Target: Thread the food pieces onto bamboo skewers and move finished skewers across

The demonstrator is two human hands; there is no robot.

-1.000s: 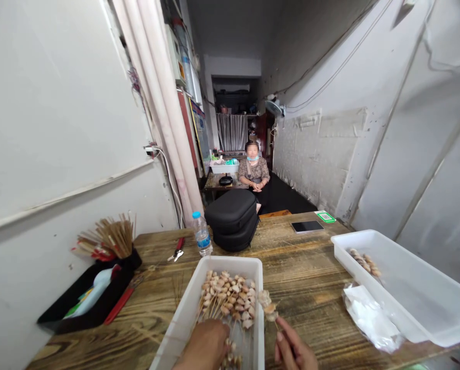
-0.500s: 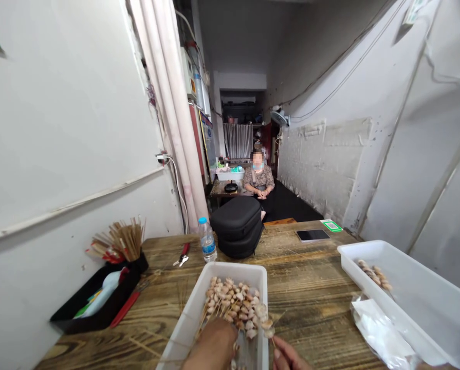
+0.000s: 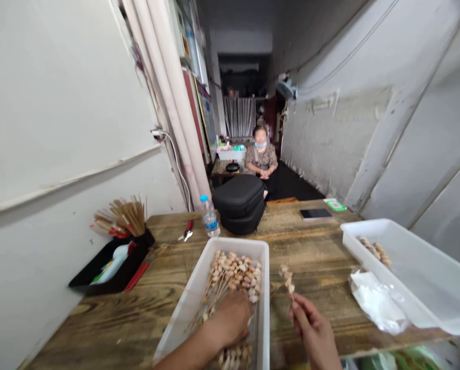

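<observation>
A white plastic tray [image 3: 199,288] in front of me holds a pile of meat skewers [image 3: 233,275] on thin sticks. My left hand [image 3: 232,318] rests inside this tray on the skewers, fingers curled over them. My right hand [image 3: 314,331] is just right of the tray, above the wooden table [image 3: 302,257], pinching the stick of one skewer [image 3: 287,277] that points up and away with small meat pieces on its tip.
A second white tray [image 3: 410,277] with a few skewers stands at the right, a crumpled plastic bag [image 3: 376,303] beside it. A black box with bare sticks [image 3: 122,218], pliers, a water bottle [image 3: 209,216], a black case [image 3: 241,203] and a phone [image 3: 315,213] lie farther back. A person sits beyond.
The view tilted down and more of my hands shows. My right hand lifted one skewer clear of the tray's right edge. My left hand stays on the pile.
</observation>
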